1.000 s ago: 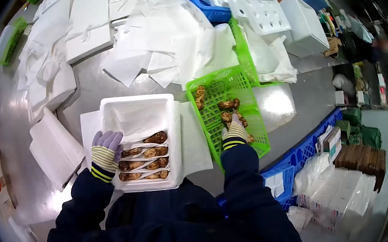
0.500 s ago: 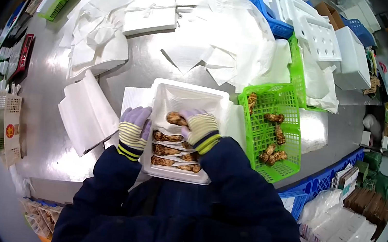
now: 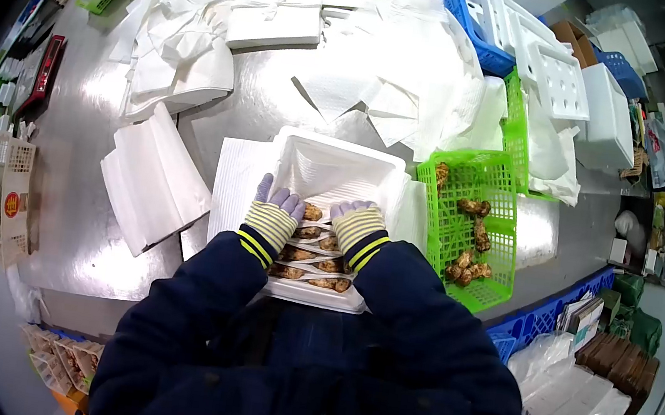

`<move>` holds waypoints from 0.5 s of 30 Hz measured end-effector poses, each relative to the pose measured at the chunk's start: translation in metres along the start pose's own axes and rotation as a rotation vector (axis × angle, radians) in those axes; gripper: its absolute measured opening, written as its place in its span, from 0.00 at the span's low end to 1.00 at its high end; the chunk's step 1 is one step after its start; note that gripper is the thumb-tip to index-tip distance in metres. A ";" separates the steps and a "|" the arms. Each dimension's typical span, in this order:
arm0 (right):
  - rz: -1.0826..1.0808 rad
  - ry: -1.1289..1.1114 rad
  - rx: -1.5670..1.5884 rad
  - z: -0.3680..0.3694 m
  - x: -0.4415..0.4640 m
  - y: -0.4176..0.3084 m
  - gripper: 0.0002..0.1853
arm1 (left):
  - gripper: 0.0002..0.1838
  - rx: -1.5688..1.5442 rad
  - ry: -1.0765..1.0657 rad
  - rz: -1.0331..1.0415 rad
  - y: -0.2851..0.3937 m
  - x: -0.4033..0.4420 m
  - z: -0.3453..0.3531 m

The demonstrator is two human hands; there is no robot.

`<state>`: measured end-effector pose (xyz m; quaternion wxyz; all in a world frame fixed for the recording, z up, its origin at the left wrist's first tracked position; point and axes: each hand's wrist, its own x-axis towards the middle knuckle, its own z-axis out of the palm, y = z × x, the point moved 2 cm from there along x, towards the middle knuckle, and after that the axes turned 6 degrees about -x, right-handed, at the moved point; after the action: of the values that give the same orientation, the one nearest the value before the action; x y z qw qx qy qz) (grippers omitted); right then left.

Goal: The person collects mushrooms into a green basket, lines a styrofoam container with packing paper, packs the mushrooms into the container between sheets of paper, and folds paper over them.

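Note:
A white foam box (image 3: 343,143) holds rows of brown, thick-stemmed mushrooms (image 3: 288,271) separated by folded white paper. My gloved left hand (image 3: 274,212) reaches over the left side of the box, thumb raised apart and fingers extended toward the topmost mushroom (image 3: 312,212). Opposite it, my gloved right hand (image 3: 357,224) lies over the right side with fingers stretched forward near the same row. That mushroom shows in the gap between the hands; its right part is hidden. Whether the fingertips touch the paper cannot be made out.
Right of the box, a green basket (image 3: 507,264) contains several loose mushrooms. Folded white paper (image 3: 152,184) lies to the left. Paper-covered white boxes (image 3: 276,28) stand at the back of the metal table (image 3: 90,260). A blue crate (image 3: 491,56) and foam trays are at back right.
The mushroom my right hand was holding now lies at the top of the rows, and that hand has let go. My left hand has moved right, over the box.

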<state>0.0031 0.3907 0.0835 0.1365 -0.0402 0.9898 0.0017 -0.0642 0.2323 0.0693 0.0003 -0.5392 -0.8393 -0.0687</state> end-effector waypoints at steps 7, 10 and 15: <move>0.068 -0.080 0.014 -0.021 0.005 0.016 0.10 | 0.10 0.024 0.083 0.044 0.002 0.029 -0.030; 0.134 -0.228 0.025 -0.013 0.037 0.031 0.12 | 0.08 0.011 -0.346 -0.064 -0.001 0.064 -0.029; 0.114 -0.308 -0.031 0.000 0.059 0.035 0.15 | 0.18 -0.046 -0.561 -0.214 -0.021 0.093 0.010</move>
<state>-0.0564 0.4210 0.0673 0.2856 0.0149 0.9577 0.0308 -0.1210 0.3094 0.0636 -0.2510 -0.4455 -0.8569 0.0644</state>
